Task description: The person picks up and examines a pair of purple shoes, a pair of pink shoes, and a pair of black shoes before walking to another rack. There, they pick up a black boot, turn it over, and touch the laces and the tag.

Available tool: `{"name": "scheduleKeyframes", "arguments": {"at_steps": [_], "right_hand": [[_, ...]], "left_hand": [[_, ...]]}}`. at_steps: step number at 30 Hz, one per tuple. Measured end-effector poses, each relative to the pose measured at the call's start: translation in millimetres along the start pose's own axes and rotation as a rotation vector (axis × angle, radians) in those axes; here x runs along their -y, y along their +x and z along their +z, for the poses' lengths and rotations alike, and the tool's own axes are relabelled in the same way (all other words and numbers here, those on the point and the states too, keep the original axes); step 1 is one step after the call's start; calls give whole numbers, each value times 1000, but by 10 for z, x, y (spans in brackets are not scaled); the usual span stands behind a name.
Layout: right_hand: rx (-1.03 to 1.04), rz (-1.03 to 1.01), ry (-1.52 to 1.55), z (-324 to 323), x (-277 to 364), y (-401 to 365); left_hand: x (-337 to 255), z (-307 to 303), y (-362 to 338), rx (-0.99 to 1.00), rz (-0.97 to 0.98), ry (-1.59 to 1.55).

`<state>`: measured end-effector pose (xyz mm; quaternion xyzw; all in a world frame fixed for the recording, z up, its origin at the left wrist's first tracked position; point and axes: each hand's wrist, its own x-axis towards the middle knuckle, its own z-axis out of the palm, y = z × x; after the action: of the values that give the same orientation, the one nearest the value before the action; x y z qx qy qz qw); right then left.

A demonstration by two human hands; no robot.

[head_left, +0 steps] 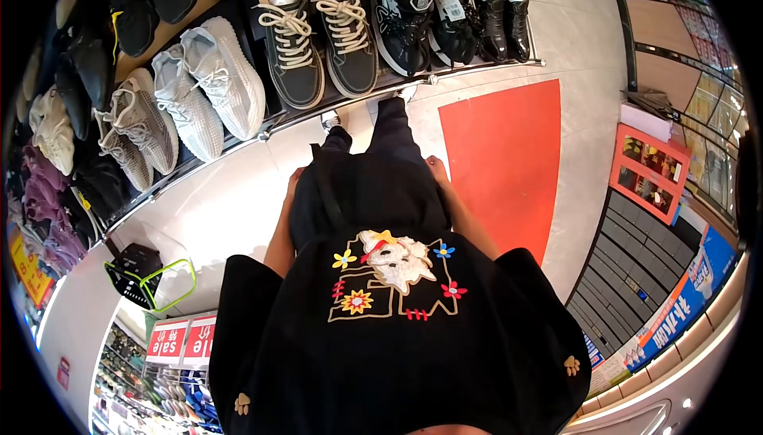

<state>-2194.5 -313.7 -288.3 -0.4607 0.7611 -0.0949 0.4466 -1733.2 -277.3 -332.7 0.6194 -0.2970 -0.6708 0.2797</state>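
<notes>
The left hand [295, 183] hangs beside the left side of the black clothing [369, 189], and the right hand [435, 170] hangs beside its right side; both arms are lowered, apparently in a resting position that keeps the hands apart from the display rack [268, 131]. No item is visible in either hand. The fingers are small and partly hidden, so whether each hand is open or closed cannot be determined. Forward of the hands, the feet stand close to the near edge of the rack. The dark lace-up shoes [296, 76] rest at the middle of that edge, side by side, toes toward the wearer; this orientation presumably presents the laces and uppers for inspection. To their left, the white mesh shoes [232, 85] and the grey mesh shoes [151, 129] follow the same edge toward its left end, each set as a pair, likely so that models can be compared. To their right are the black sneakers [403, 26], with a red-and-white tag [450, 4] on the right shoe, placed where it can be read from above. The glossy black shoes [491, 35] occupy the near right corner, aligned with the row. Beyond that corner, a red floor panel [509, 165] lies to the right of the right hand. Well to the left of the left hand, near the left end of the rack, is a black basket [131, 274] with a green handle [189, 284].
</notes>
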Motion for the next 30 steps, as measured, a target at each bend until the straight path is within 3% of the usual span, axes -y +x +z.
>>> {"name": "scheduleKeyframes", "arguments": {"at_steps": [1,4,7,9,11,16,17,23,28,30], "right_hand": [[16,108,41,28,-23,81],[-21,96,24,-22,111,175],[-16,-62,-64,-204,232,278],[22,22,-35,-326,516,267],[-63,140,48,-392,707,258],[-118,95,362,-584,1371,148],[-137,34,482,-636,1794,18],[-75,-215,473,-642,2867,-85],[-192,-608,242,-594,3751,-164],[-161,-598,208,-544,3960,-133]], "left_hand": [[14,24,-28,-20,27,26],[62,106,-27,-44,46,45],[154,135,88,-47,27,11],[189,146,140,-38,12,1],[212,160,224,-20,5,4],[238,32,642,63,-11,22],[241,-6,759,88,-14,29],[-218,-151,850,148,11,-107],[-365,-164,846,144,-7,-123],[-340,-187,809,122,-36,-92]]}}
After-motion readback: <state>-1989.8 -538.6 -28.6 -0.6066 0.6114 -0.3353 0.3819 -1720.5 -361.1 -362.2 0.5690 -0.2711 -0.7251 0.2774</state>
